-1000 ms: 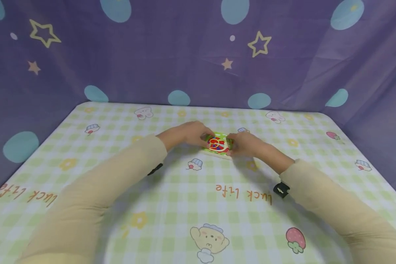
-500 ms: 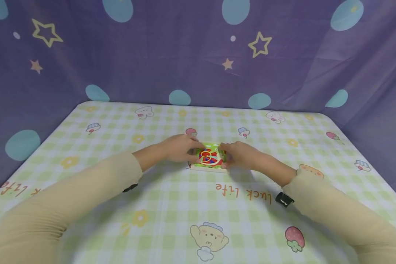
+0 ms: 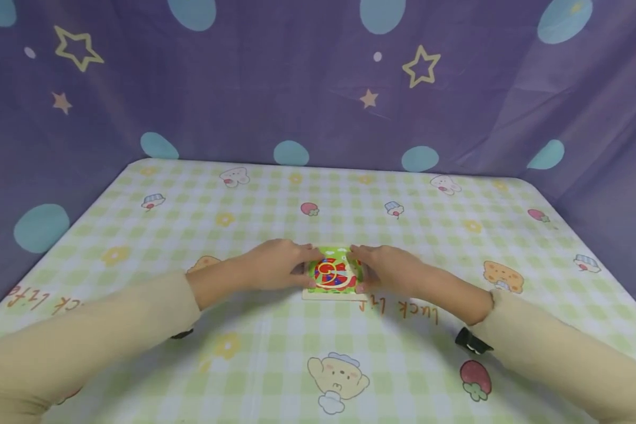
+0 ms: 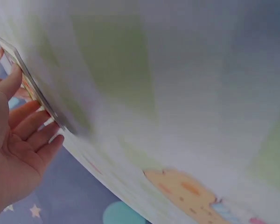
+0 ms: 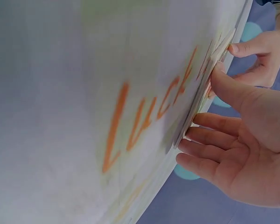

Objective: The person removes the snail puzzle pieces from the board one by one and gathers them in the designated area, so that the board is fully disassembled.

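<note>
A small, flat puzzle board (image 3: 333,272) lies on the checked cloth in the head view. It has a pale rim and a bright green picture with a red, blue and yellow spiral. My left hand (image 3: 281,265) grips its left side, thumb towards the near corner and fingers along the edge. On the opposite side my right hand (image 3: 394,268) holds it likewise. Seen edge-on, the thin board (image 4: 32,86) touches the left fingertips in the left wrist view. The right wrist view shows the right thumb and fingers against its edge (image 5: 196,100). Parts of both side edges are hidden by the fingers.
The table (image 3: 244,353) wears a green-and-white checked cloth printed with cartoon figures and lettering. A purple curtain (image 3: 297,82) with stars and blue ovals hangs behind and at the sides. A dark device (image 3: 473,341) is strapped under the right wrist.
Both hands have drawn the puzzle board towards me and slightly left across the cloth, keeping hold of its two sides. The printed strawberry behind it has come into view.
</note>
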`<action>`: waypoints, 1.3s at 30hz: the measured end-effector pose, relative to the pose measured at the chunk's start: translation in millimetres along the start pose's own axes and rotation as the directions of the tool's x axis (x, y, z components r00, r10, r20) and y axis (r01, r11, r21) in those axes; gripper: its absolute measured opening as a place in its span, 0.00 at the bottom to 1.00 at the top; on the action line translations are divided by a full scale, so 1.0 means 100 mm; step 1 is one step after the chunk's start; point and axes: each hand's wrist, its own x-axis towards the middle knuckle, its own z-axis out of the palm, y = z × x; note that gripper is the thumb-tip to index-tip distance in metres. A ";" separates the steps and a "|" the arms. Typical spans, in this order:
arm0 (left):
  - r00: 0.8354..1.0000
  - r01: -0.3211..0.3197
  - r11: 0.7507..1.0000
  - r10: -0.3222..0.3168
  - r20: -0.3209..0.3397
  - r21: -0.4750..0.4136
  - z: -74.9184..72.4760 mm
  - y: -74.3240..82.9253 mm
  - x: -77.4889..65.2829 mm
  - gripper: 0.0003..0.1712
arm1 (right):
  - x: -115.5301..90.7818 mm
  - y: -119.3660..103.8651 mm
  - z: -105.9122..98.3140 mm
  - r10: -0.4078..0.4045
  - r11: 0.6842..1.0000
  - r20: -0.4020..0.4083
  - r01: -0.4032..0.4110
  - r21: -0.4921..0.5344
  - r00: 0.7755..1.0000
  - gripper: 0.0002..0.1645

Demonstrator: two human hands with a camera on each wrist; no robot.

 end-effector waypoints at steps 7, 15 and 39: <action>1.000 -0.002 1.000 0.002 -0.013 0.022 0.01 0.19 -0.11 0.31 | -0.13 -0.11 0.05 -0.018 1.000 -0.017 0.019 0.013 1.000 0.41; 0.995 0.094 0.995 -0.093 0.025 -0.040 0.00 0.25 -0.11 0.33 | -0.13 -0.13 0.05 -0.044 0.999 -0.028 0.044 -0.001 0.999 0.41; 0.991 0.124 0.979 -0.129 -0.020 -0.164 -0.09 0.14 0.03 0.24 | -0.06 -0.12 0.00 -0.074 0.997 -0.018 0.074 0.001 0.997 0.40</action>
